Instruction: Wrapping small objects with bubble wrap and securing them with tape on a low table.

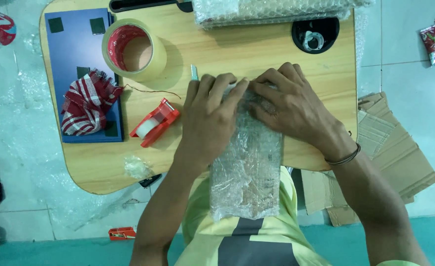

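The bubble-wrapped parcel [247, 167] lies with its long axis running from twelve to six o'clock, its near end hanging off the wooden table [257, 51] over the person's lap, its far end tucked under both hands. The left hand [210, 116] presses flat on the parcel's upper left, fingers spread toward twelve; the right hand [289, 106] comes in from three o'clock, and its fingertips meet the left's at the top edge. Both hands bear down on the wrap rather than closing round it, and neither is clearly nearer. A pale strip [194, 72] just past the left fingers may be a knife or a tape end. The red tape dispenser [156, 123] sits at nine o'clock of the left hand, and the big tape roll [134, 49] at eleven.
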